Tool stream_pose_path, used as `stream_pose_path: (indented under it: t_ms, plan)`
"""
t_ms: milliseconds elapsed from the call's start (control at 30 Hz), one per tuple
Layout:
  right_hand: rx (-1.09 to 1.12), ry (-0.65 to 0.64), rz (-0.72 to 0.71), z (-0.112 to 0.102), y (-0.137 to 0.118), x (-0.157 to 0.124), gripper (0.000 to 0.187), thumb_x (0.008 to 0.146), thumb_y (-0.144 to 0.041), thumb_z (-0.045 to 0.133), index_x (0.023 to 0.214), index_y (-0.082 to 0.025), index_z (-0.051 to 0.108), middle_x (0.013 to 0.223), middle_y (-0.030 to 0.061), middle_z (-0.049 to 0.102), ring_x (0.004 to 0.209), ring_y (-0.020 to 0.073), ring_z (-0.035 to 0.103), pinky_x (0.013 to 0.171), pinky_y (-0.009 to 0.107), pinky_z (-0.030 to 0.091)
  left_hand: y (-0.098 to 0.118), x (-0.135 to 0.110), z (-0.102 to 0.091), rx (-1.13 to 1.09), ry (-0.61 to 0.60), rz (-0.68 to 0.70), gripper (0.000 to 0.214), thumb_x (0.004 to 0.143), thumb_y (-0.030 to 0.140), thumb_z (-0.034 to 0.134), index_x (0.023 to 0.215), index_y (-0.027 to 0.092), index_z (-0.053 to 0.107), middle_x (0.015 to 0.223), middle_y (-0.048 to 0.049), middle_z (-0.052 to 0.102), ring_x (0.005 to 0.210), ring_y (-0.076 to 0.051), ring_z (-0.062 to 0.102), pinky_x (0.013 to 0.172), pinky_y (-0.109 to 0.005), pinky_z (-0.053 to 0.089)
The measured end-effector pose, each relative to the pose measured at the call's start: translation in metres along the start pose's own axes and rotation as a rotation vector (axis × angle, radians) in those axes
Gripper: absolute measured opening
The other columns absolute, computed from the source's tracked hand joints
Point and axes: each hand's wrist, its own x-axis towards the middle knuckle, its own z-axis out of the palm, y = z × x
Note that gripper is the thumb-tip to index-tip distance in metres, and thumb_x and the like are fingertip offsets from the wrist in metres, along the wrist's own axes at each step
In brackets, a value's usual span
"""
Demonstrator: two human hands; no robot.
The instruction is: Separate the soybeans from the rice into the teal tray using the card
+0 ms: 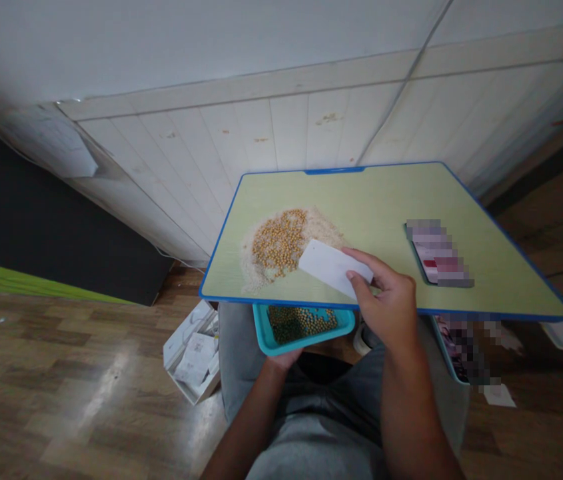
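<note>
My right hand (pixel 388 297) grips a flat white card (pixel 334 265) between thumb and fingers, just above the board near its front edge. The card's far end lies beside a pile of yellow soybeans (pixel 281 243) and pale rice-like grains (pixel 322 225). Below the front edge, my left hand (pixel 286 359) holds a turquoise tray (pixel 281 348) from underneath; most of its fingers are hidden. Inside the tray are small dark green beans (pixel 286 327) and yellow beans (pixel 318 321).
The yellow-green board (pixel 376 200) has a blue rim and stands against a panelled wall (pixel 251 137). A phone (pixel 438 257) lies on its right side; another phone (pixel 456 350) is lower down at the right. An open white box (pixel 194 357) sits on the wooden floor at left.
</note>
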Motion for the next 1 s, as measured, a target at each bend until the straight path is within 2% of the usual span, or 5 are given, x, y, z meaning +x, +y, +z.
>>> stream_pose_path:
  t_ms: [300, 533, 633, 800, 1000]
  plan:
    - [0.015, 0.103, -0.009, 0.010, 0.004, 0.004, 0.036, 0.095, -0.022, 0.068, 0.127, -0.026, 0.085, 0.121, 0.0067, 0.087, 0.106, 0.0280, 0.085, 0.092, 0.042, 0.070, -0.004, 0.002, -0.016, 0.012, 0.021, 0.011, 0.058, 0.110, 0.063, 0.032, 0.129, 0.041, 0.082, 0.153, 0.0046, 0.074, 0.162, -0.029, 0.048, 0.138, -0.066, 0.023]
    - [0.037, 0.371, -0.009, 0.007, 0.009, 0.005, 0.036, 0.095, -0.024, 0.071, 0.129, -0.023, 0.083, 0.128, 0.0101, 0.085, 0.109, 0.0294, 0.083, 0.094, 0.044, 0.070, -0.007, 0.003, -0.026, -0.003, 0.022, 0.046, 0.055, 0.111, 0.059, 0.032, 0.126, 0.045, 0.083, 0.140, 0.0050, 0.082, 0.158, -0.029, 0.053, 0.136, -0.071, 0.025]
    - [0.022, 0.338, -0.005, 0.005, 0.008, 0.004, 0.035, 0.095, -0.024, 0.070, 0.127, -0.022, 0.084, 0.127, 0.0103, 0.085, 0.108, 0.0294, 0.083, 0.094, 0.043, 0.070, -0.008, 0.003, -0.030, -0.005, 0.027, 0.048, 0.061, 0.112, 0.059, 0.027, 0.120, 0.044, 0.086, 0.128, 0.0045, 0.086, 0.153, -0.029, 0.059, 0.136, -0.070, 0.024]
    - [-0.016, 0.212, -0.010, 0.006, 0.000, 0.002, 0.035, 0.096, -0.024, 0.069, 0.127, -0.026, 0.085, 0.123, 0.0072, 0.087, 0.108, 0.0288, 0.085, 0.094, 0.043, 0.070, -0.011, 0.005, -0.038, -0.010, 0.021, 0.044, 0.059, 0.112, 0.057, 0.029, 0.124, 0.044, 0.085, 0.130, 0.0042, 0.086, 0.150, -0.026, 0.062, 0.139, -0.062, 0.024]
    - [-0.026, 0.152, -0.029, 0.007, -0.007, 0.003, 0.036, 0.096, -0.021, 0.067, 0.126, -0.027, 0.085, 0.123, 0.0054, 0.087, 0.111, 0.0289, 0.085, 0.099, 0.045, 0.070, -0.013, 0.008, -0.040, -0.016, 0.008, 0.035, 0.059, 0.112, 0.054, 0.030, 0.116, 0.041, 0.088, 0.133, 0.0037, 0.085, 0.148, -0.028, 0.063, 0.137, -0.063, 0.028]
